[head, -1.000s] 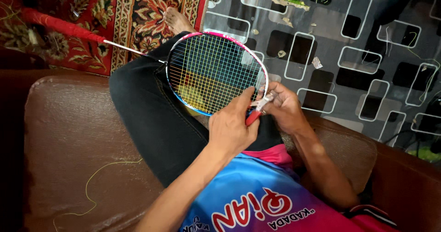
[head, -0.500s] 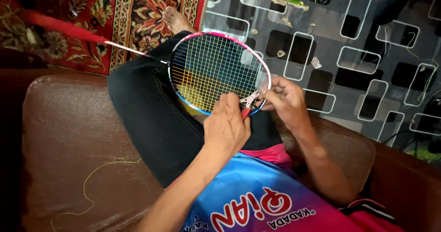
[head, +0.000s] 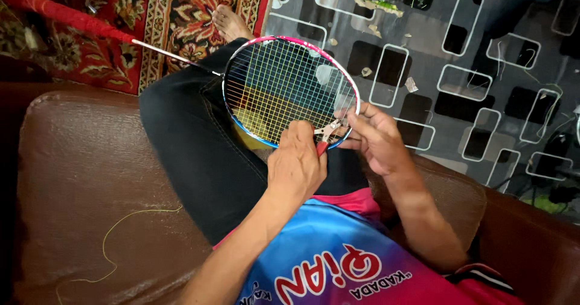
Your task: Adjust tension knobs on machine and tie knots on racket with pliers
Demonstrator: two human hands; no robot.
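On the person's lap, a badminton racket (head: 284, 90) lay flat across a dark-trousered thigh (head: 193, 154), its oval head framed in pink and blue, strung with a tight grid of white and yellow strings. Thin metal shaft ran far-left to a red wrapped grip (head: 66, 16) over the carpet. Left hand (head: 296, 166) was closed around small pliers (head: 326, 134) with red handles, metal tips at the near-right rim of the frame. Right hand (head: 374, 137) pinched the frame rim just beside the pliers' tips, fingers curled over the edge; whether it also held a string end could not be told.

Person sat on a brown leather sofa (head: 78, 178), smooth, creased, slightly glossy. A loose yellow string (head: 121, 232) curled in a thin loop on the seat cushion to the left, well apart from the hands. Bare foot (head: 228, 22) rested far, on the edge of a red patterned carpet (head: 163, 9) with floral motifs. To the right lay a grey floor mat (head: 483, 51) printed with rounded white-outlined rectangles and dark blocks, scattered with small scraps. Shirt (head: 338, 262) was shiny blue and pink jersey fabric with printed lettering.
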